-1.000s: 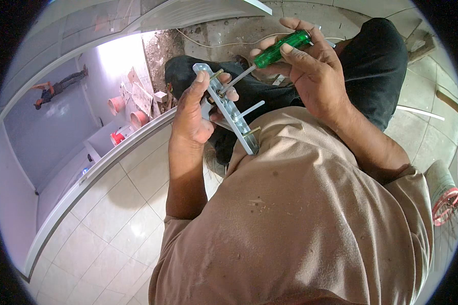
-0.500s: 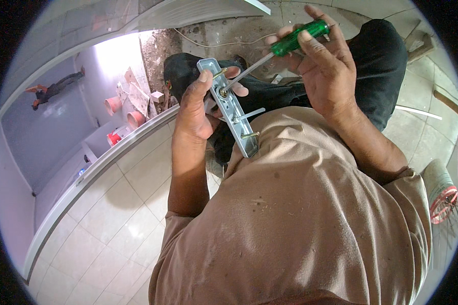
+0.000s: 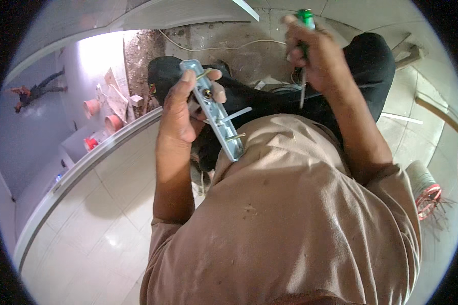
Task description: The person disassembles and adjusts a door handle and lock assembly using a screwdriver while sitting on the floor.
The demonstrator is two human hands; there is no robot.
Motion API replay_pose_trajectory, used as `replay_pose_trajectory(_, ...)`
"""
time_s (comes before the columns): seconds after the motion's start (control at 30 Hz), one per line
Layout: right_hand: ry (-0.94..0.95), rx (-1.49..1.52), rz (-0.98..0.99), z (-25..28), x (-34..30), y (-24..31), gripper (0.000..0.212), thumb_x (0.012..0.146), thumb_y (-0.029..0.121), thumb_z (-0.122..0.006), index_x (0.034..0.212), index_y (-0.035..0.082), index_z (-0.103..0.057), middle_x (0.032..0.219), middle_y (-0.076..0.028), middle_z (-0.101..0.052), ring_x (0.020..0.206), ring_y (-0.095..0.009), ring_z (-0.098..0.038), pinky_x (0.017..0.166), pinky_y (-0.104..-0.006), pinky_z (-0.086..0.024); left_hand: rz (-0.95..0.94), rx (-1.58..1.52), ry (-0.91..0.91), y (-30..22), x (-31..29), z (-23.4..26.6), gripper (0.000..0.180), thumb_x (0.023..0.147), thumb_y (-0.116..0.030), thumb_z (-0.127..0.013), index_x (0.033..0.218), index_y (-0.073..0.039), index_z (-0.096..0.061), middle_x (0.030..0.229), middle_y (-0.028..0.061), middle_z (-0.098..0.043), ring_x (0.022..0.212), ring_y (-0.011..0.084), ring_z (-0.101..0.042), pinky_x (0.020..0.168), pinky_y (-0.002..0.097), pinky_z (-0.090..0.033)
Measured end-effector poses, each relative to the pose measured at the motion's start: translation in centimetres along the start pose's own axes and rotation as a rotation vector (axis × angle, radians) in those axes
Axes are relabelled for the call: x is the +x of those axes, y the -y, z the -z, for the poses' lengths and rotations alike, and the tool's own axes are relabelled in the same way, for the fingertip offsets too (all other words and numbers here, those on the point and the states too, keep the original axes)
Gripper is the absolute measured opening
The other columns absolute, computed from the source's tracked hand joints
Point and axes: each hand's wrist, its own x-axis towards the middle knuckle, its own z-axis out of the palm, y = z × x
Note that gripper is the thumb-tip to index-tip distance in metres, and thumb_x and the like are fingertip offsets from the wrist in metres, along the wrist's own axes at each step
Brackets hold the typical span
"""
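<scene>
My left hand (image 3: 175,116) is closed round the upper part of a long, light grey door handle plate (image 3: 215,115), its thumb on one edge and fingertips on the other. The plate's hollow back faces up, tilted over my lap. Two brass-coloured screw posts and a pale square spindle (image 3: 237,116) stick out of it. Near the top, a round recess with a dark and brassy fitting (image 3: 207,93) shows. Off to the right, my right hand (image 3: 321,57) is wrapped round a screwdriver with a green handle (image 3: 305,19). Its shaft points down, apart from the plate.
A curved white frame edge (image 3: 94,160) runs along my left side. Beyond it are orange-pink cups (image 3: 113,123) and broken pieces. A pale cable (image 3: 224,48) crosses the rough floor ahead. At right lie a white strip (image 3: 402,118) and a roll with a red rim (image 3: 428,201).
The screwdriver tip has left the plate's recess. My right hand has turned the screwdriver from a slant to nearly upright and closed its fingers round the handle. My left hand still holds the plate.
</scene>
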Motion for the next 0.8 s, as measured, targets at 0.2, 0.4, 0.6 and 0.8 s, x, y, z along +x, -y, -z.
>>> replay_pose_trajectory(0.2, -0.251, -0.218, 0.192, 4.8, -1.9, 6.1, 0.037, 0.108, 0.025, -0.052, 0.137, 0.002, -0.055, 0.096, -0.005, -0.062, 0.077, -0.013, -0.053, 0.066, -0.0279, -0.043, -0.065, -0.13, 0.007, 1.4, 0.4, 2.7, 0.066, 0.095, -0.057, -0.063, 0.125, 0.002, -0.061, 0.084, 0.011, -0.067, 0.06, 0.0178, -0.064, 0.051, 0.0339, -0.06)
replay_pose_trajectory(0.4, -0.094, -0.623, 0.156, 5.4, -4.9, 8.8, 0.027, 0.099, 0.026, -0.066, 0.11, 0.001, -0.066, 0.083, -0.005, -0.068, 0.063, -0.012, -0.057, 0.057, -0.026, -0.047, -0.081, -0.214, 0.023, 1.7, 0.9, 2.4, 0.063, 0.092, -0.06, -0.065, 0.122, -0.005, -0.061, 0.083, 0.0133, -0.068, 0.057, 0.0172, -0.064, 0.049, 0.031, -0.058)
replay_pose_trajectory(0.6, 0.16, -0.777, -0.013, -1.9, -4.0, 3.7, 0.027, 0.088, 0.021, -0.081, 0.095, -0.003, -0.072, 0.081, -0.007, -0.071, 0.073, -0.012, -0.063, 0.064, -0.0285, -0.049, -0.106, -0.357, 0.107, 2.2, 2.7, 1.8, 0.061, 0.092, -0.052, -0.067, 0.121, 0.002, -0.06, 0.086, 0.0168, -0.073, 0.068, 0.0175, -0.071, 0.054, 0.0251, -0.056)
replay_pose_trajectory(0.8, 0.362, -0.731, 0.089, -7.1, -2.2, 0.3, 0.054, 0.087, 0.048, -0.079, 0.102, -0.003, -0.071, 0.083, -0.013, -0.07, 0.072, -0.018, -0.066, 0.064, -0.0347, -0.051, -0.158, -0.265, -0.038, -0.4, 3.9, -0.5, 0.052, 0.094, -0.047, -0.066, 0.116, 0.0, -0.068, 0.083, 0.0126, -0.075, 0.06, 0.0106, -0.07, 0.046, 0.0174, -0.048)
